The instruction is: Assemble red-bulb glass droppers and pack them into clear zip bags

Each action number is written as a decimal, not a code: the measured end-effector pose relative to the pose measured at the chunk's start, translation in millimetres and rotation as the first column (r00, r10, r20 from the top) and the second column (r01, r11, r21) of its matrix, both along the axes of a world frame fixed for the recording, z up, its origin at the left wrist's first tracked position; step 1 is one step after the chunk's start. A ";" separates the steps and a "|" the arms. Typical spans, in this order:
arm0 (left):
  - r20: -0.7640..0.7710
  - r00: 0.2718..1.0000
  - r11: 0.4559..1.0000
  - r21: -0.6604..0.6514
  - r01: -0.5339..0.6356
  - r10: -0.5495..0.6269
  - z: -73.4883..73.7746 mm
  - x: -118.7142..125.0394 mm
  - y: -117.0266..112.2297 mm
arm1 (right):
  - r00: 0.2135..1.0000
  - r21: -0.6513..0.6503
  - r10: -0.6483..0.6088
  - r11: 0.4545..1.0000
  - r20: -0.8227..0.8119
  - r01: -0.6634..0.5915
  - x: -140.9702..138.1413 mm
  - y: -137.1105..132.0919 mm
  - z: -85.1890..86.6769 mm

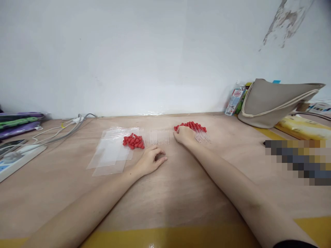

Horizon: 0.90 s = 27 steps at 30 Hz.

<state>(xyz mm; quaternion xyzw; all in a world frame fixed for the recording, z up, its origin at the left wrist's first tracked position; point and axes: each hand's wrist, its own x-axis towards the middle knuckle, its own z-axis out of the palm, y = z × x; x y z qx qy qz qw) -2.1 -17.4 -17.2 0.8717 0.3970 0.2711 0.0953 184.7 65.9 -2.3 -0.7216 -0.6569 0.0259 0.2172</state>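
Note:
My left hand (150, 160) rests on the wooden table (181, 193) with its fingers curled loosely and nothing visible in them. It lies just below a heap of red rubber bulbs (133, 141) and a row of clear glass tubes (157, 137). My right hand (184, 134) reaches farther back and its fingers close over the left end of a pile of assembled droppers with red bulbs (198, 131). What the fingers grip is hidden.
Clear plastic bags (111, 153) lie left of the red bulbs. A grey handbag (271, 101) and packets stand at the back right. Cables (64, 132), a power strip (15, 160) and purple items are at the left. A white wall rises behind the table.

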 end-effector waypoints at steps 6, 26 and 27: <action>0.019 1.000 1.000 0.015 0.009 -0.009 -1.1 -0.2 0.1 | 0.997 -0.107 0.058 0.992 -0.052 -0.063 -24.9 -1.6 1.9; -0.005 1.000 0.999 0.036 0.030 -0.030 -1.8 -1.1 -2.8 | 0.994 -0.181 0.032 0.982 -0.103 -0.051 -23.1 -8.2 22.5; -0.008 1.000 0.999 0.044 0.030 -0.030 -1.6 -0.8 -3.9 | 0.994 -0.157 0.058 0.985 -0.090 -0.072 -19.0 -12.5 23.5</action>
